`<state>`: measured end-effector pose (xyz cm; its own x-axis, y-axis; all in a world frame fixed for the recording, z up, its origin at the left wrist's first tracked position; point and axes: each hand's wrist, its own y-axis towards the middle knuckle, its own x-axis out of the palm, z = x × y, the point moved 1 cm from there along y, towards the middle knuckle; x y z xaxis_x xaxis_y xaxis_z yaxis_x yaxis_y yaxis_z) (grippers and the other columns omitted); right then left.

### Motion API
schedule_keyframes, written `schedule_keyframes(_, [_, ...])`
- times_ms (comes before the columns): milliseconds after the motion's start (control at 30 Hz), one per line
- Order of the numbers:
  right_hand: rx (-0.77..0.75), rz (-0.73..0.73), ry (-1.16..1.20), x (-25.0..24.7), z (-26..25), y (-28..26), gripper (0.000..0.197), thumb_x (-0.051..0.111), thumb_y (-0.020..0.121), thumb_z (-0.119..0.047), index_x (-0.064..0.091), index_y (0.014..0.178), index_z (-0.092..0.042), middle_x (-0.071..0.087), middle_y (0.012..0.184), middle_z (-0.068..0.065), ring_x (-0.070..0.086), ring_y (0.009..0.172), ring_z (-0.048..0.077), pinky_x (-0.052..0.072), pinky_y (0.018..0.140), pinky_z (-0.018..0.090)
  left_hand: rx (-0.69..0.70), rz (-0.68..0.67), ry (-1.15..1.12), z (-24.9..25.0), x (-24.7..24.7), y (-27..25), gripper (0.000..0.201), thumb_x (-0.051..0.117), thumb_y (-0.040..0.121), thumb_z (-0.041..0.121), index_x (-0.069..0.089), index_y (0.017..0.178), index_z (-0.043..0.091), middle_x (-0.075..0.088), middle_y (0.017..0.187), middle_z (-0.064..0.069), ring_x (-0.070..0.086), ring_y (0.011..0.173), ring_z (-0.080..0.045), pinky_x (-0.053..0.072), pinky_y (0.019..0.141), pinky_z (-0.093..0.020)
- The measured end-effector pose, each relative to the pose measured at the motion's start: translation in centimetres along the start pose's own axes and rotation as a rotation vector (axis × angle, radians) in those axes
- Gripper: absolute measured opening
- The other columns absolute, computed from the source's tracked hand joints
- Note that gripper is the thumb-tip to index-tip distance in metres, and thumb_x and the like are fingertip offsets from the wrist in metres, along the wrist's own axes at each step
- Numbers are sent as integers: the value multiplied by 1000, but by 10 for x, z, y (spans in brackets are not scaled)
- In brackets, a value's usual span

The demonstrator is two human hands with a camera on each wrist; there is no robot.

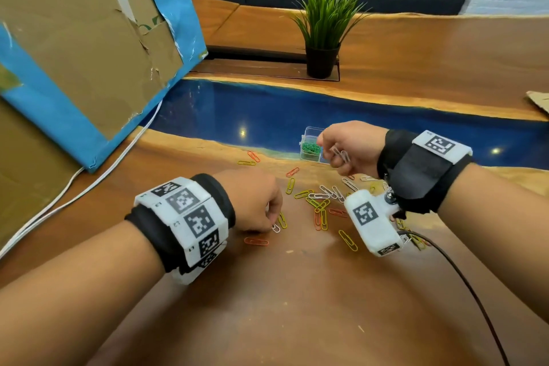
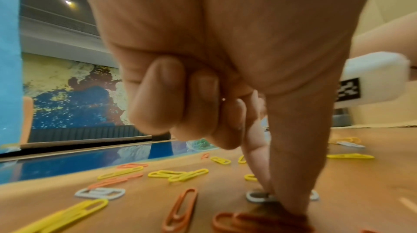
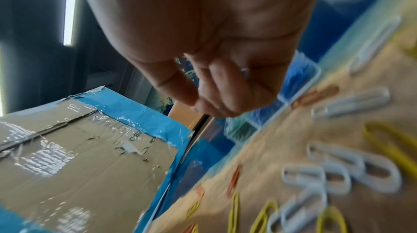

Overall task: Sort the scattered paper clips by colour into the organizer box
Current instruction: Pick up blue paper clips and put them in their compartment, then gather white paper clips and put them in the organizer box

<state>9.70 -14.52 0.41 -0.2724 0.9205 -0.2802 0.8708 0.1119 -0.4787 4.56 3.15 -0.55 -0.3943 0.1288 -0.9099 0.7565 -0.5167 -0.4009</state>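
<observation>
Yellow, orange and white paper clips (image 1: 319, 202) lie scattered on the wooden table (image 1: 297, 291). A clear organizer box (image 1: 309, 134) stands at the edge of the blue strip, with green clips (image 1: 310, 148) in one compartment. My right hand (image 1: 332, 154) hovers just right of the box and pinches a few white clips (image 1: 341, 154) in curled fingers; in the right wrist view the right hand (image 3: 198, 105) is blurred above the box (image 3: 315, 76). My left hand (image 1: 271, 224) reaches down, thumb and forefinger pinching a white clip (image 1: 275, 228) on the table, seen close under the left hand (image 2: 282, 199) as a white clip (image 2: 257, 196).
A big cardboard box (image 1: 74, 38) with blue tape leans at the left, with a white cable (image 1: 89, 187) running below it. A potted plant (image 1: 323, 38) stands beyond the blue resin strip (image 1: 267, 116). A black cable (image 1: 463, 282) trails from my right wrist.
</observation>
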Motion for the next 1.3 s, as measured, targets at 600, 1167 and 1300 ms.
schedule_keyframes(600, [37, 190, -308, -5, -44, 58, 14, 41, 95, -6, 49, 107, -8, 51, 74, 11, 49, 57, 16, 48, 51, 20, 55, -10, 6, 3, 6, 8, 5, 64, 74, 27, 59, 73, 24, 50, 63, 10, 53, 68, -13, 44, 59, -24])
schedule_keyframes(1167, [-206, 231, -472, -19, -40, 41, 17, 47, 88, -1, 54, 86, -17, 50, 70, -2, 50, 57, 12, 47, 52, 25, -110, 362, -414, -15, -55, 70, 18, 63, 78, 18, 49, 67, 24, 50, 62, 9, 45, 54, -9, 37, 53, -23])
schedule_keyframes(1300, [-163, 268, -490, -31, -27, 31, 20, 44, 91, -1, 53, 84, -18, 50, 68, 3, 50, 58, 18, 55, 68, 37, -105, 353, -284, -8, -74, 102, 10, 62, 80, 14, 58, 76, 21, 51, 66, 12, 50, 68, -12, 39, 62, -23])
